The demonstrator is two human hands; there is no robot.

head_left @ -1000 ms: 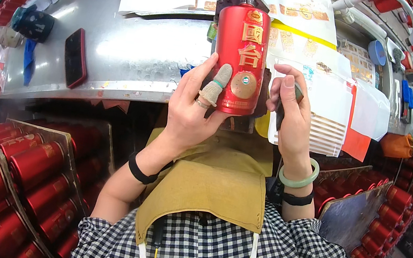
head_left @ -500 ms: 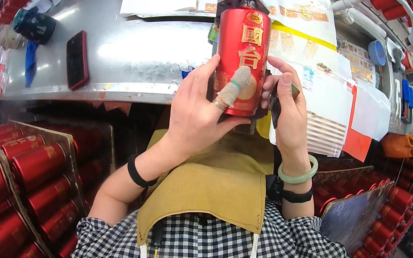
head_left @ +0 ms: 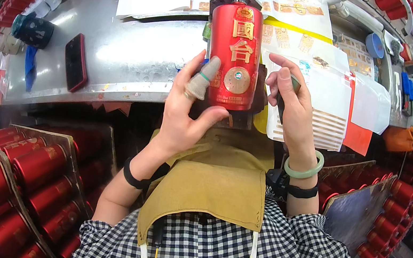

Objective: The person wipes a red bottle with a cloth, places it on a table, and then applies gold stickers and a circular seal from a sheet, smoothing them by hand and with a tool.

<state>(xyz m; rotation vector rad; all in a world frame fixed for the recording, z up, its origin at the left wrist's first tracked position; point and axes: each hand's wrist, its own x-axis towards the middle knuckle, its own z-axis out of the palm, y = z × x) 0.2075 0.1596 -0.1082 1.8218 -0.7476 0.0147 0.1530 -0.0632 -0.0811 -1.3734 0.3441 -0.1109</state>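
A red bottle point(head_left: 235, 52) with raised gold lettering, a round gold emblem and a dark neck lies on a dark support at the bench edge. My left hand point(head_left: 183, 112) is at its lower left, fingers stretched apart; one finger in a grey cloth cot point(head_left: 204, 79) lies against the bottle's side. The thumb points along the base. To the right of the bottle, and apart from it, my right hand point(head_left: 297, 103) curls round a dark, slim tool point(head_left: 281, 105), whose kind is mostly hidden. Its index finger points toward the bottle.
Left on the metal bench point(head_left: 138, 45) are a red-edged phone point(head_left: 76, 62) and a dark jar point(head_left: 33, 30). Sheets of gold labels point(head_left: 299, 6) and a striped sheet point(head_left: 320, 128) lie right. Racks of red bottles point(head_left: 39, 164) flank me. A blue cup point(head_left: 375, 45) stands far right.
The cot finger has drawn left off the emblem, which now shows. My right hand has moved away from the bottle's side. The whole view has shifted slightly.
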